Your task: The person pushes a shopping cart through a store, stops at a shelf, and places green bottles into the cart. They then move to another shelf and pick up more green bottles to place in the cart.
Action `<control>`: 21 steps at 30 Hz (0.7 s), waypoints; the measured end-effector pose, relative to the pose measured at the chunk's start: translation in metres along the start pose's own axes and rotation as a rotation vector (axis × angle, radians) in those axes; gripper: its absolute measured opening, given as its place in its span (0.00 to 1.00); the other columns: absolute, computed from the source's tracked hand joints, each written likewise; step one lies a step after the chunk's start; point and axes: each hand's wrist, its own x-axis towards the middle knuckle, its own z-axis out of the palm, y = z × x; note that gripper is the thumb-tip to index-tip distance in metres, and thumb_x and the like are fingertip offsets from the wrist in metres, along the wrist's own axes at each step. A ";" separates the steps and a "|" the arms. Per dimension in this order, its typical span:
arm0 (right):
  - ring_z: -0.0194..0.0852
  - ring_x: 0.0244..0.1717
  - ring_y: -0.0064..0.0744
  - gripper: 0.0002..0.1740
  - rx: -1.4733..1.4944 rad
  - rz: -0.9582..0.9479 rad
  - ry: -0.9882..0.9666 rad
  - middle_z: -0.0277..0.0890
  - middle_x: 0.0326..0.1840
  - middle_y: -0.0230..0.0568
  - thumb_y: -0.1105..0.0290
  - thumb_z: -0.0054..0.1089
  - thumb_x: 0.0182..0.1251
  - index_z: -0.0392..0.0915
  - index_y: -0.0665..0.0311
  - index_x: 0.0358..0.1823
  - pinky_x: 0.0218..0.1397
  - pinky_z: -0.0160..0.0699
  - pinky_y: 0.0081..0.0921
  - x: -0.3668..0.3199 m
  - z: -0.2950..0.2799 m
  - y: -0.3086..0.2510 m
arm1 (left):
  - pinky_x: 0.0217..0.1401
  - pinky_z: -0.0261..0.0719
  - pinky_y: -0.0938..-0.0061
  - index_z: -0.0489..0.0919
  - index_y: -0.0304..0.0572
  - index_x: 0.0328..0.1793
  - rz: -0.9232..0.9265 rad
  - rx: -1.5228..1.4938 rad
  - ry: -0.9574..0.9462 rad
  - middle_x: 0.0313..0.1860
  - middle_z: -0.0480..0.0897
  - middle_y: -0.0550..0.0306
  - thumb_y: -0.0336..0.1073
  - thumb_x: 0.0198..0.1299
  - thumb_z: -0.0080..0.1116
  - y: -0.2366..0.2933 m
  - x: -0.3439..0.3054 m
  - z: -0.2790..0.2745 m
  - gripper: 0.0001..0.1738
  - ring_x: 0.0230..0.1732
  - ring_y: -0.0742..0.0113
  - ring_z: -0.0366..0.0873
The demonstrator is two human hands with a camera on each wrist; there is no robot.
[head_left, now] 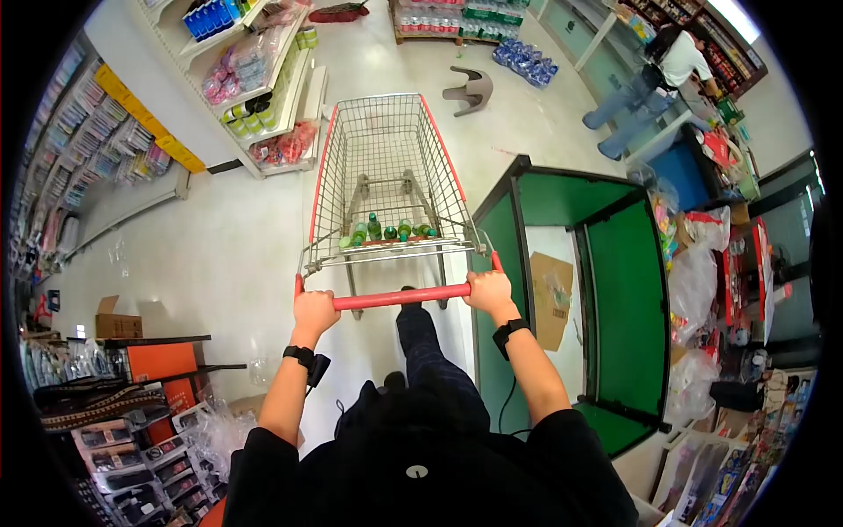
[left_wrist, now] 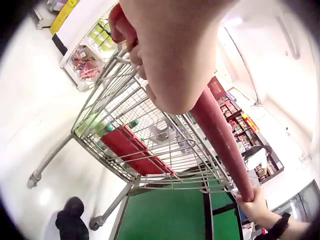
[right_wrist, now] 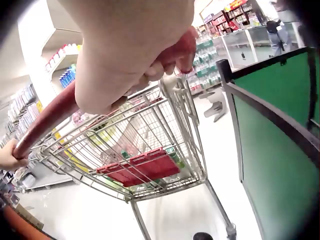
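Both hands grip the red handlebar [head_left: 399, 297] of a wire shopping cart [head_left: 378, 140]. The left hand [head_left: 314, 314] curls round the bar's left end, and the right hand [head_left: 490, 292] round its right end. Several green bottles [head_left: 374, 227] are at the near end of the cart's basket, some upright and some tilted. In the left wrist view, the left hand [left_wrist: 175, 55] covers the upper part of the bar. A red panel [right_wrist: 140, 167] shows on the cart's near side in the right wrist view, below the right hand [right_wrist: 125, 55].
A black-framed green box [head_left: 619, 290] stands close on the right, cardboard inside. Shelves [head_left: 263, 88] line the left. Ahead on the floor are a grey stool [head_left: 470, 90] and blue-wrapped bottles [head_left: 525, 63]. A person [head_left: 654, 83] bends at a counter, upper right. A carton [head_left: 118, 321] sits at left.
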 end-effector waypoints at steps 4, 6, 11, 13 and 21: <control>0.78 0.18 0.39 0.12 0.038 -0.002 0.009 0.78 0.16 0.40 0.57 0.59 0.47 0.78 0.57 0.20 0.29 0.79 0.34 0.093 -0.001 0.036 | 0.28 0.78 0.64 0.82 0.46 0.22 -0.013 0.023 -0.026 0.19 0.81 0.51 0.39 0.43 0.58 -0.021 0.094 -0.006 0.07 0.21 0.54 0.80; 0.78 0.18 0.40 0.12 0.047 0.005 -0.012 0.78 0.17 0.40 0.56 0.59 0.47 0.78 0.57 0.20 0.29 0.78 0.34 0.141 0.000 0.054 | 0.28 0.79 0.64 0.82 0.46 0.22 -0.005 0.025 -0.029 0.19 0.81 0.50 0.39 0.43 0.58 -0.033 0.144 -0.007 0.07 0.21 0.54 0.80; 0.78 0.18 0.41 0.12 0.052 -0.025 0.030 0.78 0.17 0.41 0.57 0.58 0.48 0.78 0.58 0.20 0.27 0.78 0.35 0.251 0.001 0.093 | 0.32 0.79 0.63 0.82 0.46 0.21 -0.072 0.051 -0.064 0.19 0.81 0.51 0.39 0.42 0.58 -0.061 0.257 -0.010 0.07 0.23 0.54 0.81; 0.78 0.18 0.41 0.12 0.052 -0.021 0.025 0.78 0.17 0.41 0.57 0.58 0.48 0.78 0.58 0.20 0.27 0.78 0.36 0.299 -0.004 0.111 | 0.32 0.79 0.63 0.82 0.46 0.22 -0.066 0.053 -0.052 0.20 0.82 0.51 0.39 0.42 0.58 -0.071 0.305 -0.013 0.07 0.23 0.54 0.81; 0.78 0.19 0.42 0.12 0.023 -0.009 0.005 0.79 0.18 0.40 0.57 0.58 0.47 0.80 0.57 0.23 0.27 0.78 0.36 0.484 -0.006 0.178 | 0.32 0.79 0.63 0.82 0.46 0.22 -0.049 -0.011 -0.012 0.20 0.82 0.52 0.40 0.43 0.58 -0.115 0.489 -0.017 0.08 0.23 0.54 0.81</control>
